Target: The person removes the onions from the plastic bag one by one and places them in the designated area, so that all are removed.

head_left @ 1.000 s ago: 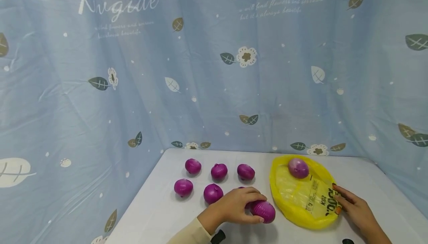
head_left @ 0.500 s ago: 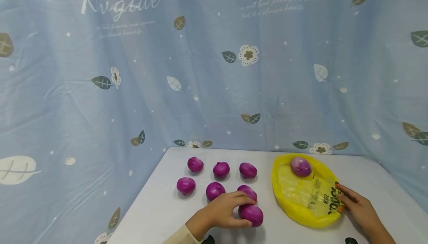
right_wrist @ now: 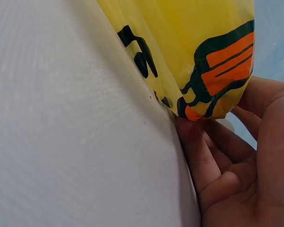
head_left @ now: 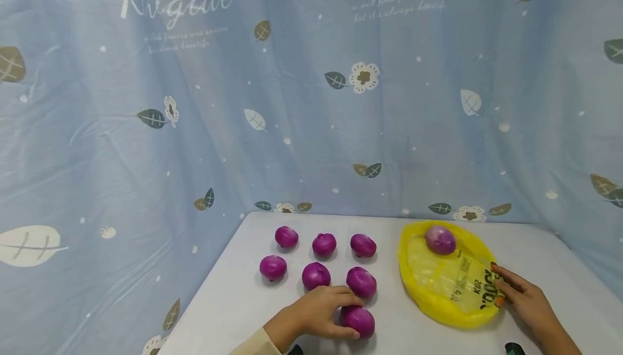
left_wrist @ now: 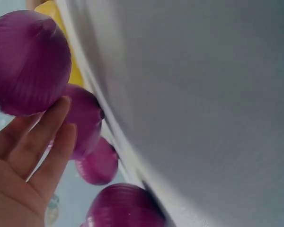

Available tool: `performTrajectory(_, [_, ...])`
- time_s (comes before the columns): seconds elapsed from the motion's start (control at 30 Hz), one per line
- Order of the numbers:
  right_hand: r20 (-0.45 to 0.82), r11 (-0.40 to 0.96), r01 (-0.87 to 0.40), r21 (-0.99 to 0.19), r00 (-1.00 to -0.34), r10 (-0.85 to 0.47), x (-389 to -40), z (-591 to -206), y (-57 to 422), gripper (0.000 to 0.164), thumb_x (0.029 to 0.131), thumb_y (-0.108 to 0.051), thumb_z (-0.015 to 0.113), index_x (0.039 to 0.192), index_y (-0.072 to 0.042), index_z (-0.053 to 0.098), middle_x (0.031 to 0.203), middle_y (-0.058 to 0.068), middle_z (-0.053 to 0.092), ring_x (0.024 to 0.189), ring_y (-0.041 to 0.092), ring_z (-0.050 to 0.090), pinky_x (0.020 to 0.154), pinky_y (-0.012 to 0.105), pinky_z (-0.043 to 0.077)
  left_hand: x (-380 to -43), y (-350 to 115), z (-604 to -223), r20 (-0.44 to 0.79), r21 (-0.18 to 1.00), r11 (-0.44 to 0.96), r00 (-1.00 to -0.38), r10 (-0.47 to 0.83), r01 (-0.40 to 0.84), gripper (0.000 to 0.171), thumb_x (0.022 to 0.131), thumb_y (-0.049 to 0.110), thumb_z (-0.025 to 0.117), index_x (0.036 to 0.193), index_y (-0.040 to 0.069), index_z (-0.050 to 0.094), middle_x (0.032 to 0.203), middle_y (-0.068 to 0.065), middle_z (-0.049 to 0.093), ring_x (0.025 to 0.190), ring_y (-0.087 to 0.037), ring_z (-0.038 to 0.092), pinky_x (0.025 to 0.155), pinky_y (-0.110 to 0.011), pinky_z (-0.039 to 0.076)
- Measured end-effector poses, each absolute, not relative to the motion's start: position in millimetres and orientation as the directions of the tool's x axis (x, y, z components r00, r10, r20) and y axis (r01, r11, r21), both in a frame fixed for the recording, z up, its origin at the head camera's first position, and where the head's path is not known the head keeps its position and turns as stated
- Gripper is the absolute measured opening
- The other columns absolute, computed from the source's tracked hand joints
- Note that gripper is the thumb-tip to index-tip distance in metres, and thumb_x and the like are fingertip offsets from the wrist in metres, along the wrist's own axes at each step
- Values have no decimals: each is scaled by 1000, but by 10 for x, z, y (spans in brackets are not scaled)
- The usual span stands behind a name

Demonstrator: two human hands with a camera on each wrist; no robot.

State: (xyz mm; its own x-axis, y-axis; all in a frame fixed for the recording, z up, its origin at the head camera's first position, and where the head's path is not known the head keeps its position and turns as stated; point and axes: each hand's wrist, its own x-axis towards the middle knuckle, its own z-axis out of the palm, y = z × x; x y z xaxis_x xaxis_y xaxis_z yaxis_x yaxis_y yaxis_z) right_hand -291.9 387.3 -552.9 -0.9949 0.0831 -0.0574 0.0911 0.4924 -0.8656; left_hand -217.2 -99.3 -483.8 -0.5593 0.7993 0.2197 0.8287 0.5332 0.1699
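Observation:
In the head view my left hand (head_left: 318, 313) grips a purple onion (head_left: 357, 322) between thumb and fingers, near the table's front. The left wrist view shows that onion (left_wrist: 31, 64) against the fingertips. Just behind it lies another onion (head_left: 362, 282). On the right, a yellow plastic bag (head_left: 423, 303) lies spread with its rim turned out, and a paler onion (head_left: 440, 240) sits in it at the far side. My right hand (head_left: 528, 301) pinches the bag's right edge. In the right wrist view the thumb and fingers hold the printed yellow film (right_wrist: 180, 42).
Several more purple onions stand in loose rows on the white table (head_left: 219, 311), among them one at the back left (head_left: 286, 237). A blue printed curtain (head_left: 302, 100) hangs behind and beside the table. A dark object (head_left: 514, 348) shows at the bottom edge.
My left hand has moved left and toward the front with its onion, away from the bag, uncovering the onion behind. The right hand keeps its hold on the bag. The head view shifts slightly.

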Motion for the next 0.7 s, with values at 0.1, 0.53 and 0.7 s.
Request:
performTrajectory(0.1, [-61, 498, 91, -863, -995, 76, -2914, -5532, 3878, 74, 98, -53, 46, 150, -2, 32, 155, 27, 18, 137, 50, 19, 95, 46, 46, -2152, -1023, -4862, 223, 167, 530, -556, 801, 831, 53, 88, 60, 61, 127, 25, 62, 119, 15, 60, 107, 7, 52, 89, -11, 42])
performTrajectory(0.53, [-90, 469, 129, -874, -990, 106, -2948, -5498, 3869, 74, 98, -52, 48, 151, -3, 29, 156, 24, 14, 140, 48, 14, 102, 60, 32, -2167, -1096, -4868, 180, 221, 519, -557, 811, 826, 51, 87, 56, 64, 128, 26, 60, 121, 16, 59, 110, 7, 50, 93, -12, 40])
performTrajectory(0.7, [-89, 480, 117, -869, -993, 82, -2904, -5476, 3869, 74, 99, -51, 47, 151, -2, 29, 156, 26, 14, 139, 49, 16, 101, 56, 37, -2143, -1102, -4841, 99, 298, 548, -596, 797, 782, 52, 86, 54, 67, 131, 29, 57, 125, 18, 56, 111, 5, 50, 93, -15, 43])
